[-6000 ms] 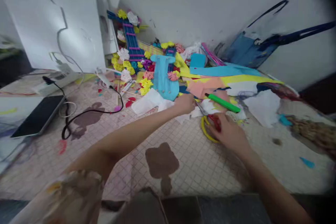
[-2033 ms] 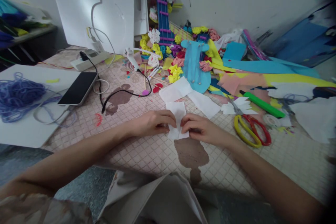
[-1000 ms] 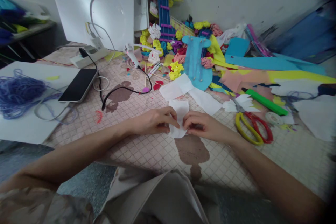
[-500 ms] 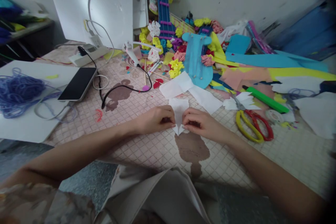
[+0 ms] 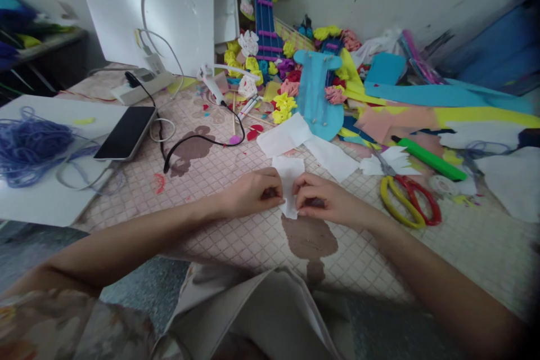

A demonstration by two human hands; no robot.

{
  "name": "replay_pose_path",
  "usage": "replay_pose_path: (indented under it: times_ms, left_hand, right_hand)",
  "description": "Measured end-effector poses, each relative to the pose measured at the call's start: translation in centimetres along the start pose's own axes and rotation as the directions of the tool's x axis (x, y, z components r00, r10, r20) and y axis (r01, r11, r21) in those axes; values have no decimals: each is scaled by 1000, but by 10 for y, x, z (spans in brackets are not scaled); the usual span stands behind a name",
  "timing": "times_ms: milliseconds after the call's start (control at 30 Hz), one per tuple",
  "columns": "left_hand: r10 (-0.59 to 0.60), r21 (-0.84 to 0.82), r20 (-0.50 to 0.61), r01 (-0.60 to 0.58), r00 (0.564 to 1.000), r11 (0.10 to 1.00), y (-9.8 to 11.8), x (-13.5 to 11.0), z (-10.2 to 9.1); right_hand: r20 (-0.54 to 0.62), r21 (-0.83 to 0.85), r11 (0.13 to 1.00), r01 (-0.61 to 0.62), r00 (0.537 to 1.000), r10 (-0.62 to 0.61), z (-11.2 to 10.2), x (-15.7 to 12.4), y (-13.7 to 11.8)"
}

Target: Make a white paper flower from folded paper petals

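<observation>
A small piece of white tissue paper lies on the patterned mat in front of me. My left hand pinches its left side with curled fingers. My right hand pinches its right side, so the paper is squeezed narrow between them. Two more white paper pieces lie just beyond. Scissors with yellow and red handles rest to the right of my right hand, near a green marker.
A black phone with a black cable lies left of centre. Purple yarn sits on a white board at the left. Coloured paper sheets, paper flowers and a blue guitar-shaped cutout crowd the back.
Six seconds ago my right hand was at the scissors; both hands then took the white paper. Over the last second they have gathered it narrower between the fingers.
</observation>
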State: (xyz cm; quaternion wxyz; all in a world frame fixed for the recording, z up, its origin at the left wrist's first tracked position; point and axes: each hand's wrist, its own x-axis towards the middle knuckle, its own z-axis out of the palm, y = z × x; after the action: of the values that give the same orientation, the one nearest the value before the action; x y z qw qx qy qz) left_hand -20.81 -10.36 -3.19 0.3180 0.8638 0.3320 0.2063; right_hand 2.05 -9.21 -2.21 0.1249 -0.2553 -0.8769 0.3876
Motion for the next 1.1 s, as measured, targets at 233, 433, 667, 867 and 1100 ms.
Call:
replay_pose_path:
  times_ms: [233, 433, 667, 867, 1100]
  left_hand:
    - [2, 13, -17, -2, 1000, 1000, -1, -1, 3]
    - [-22, 75, -52, 26, 998, 997, 0, -1, 7]
    - [-31, 126, -105, 44, 994, 991, 2, -1, 12]
    - [-60, 118, -104, 72, 993, 990, 4, -1, 12]
    - [-58, 118, -115, 71, 992, 990, 3, -1, 12]
  right_hand:
    - [-80, -41, 997, -64, 995, 60, 4, 3, -4]
    - [-143, -60, 994, -93, 986, 84, 13, 5, -5]
    - [-190, -67, 994, -91, 979, 77, 16, 6, -5]
    - [-226, -136, 988, -78, 973, 46, 20, 7, -6]
    - [-194, -123, 989, -86, 979, 61, 17, 5, -6]
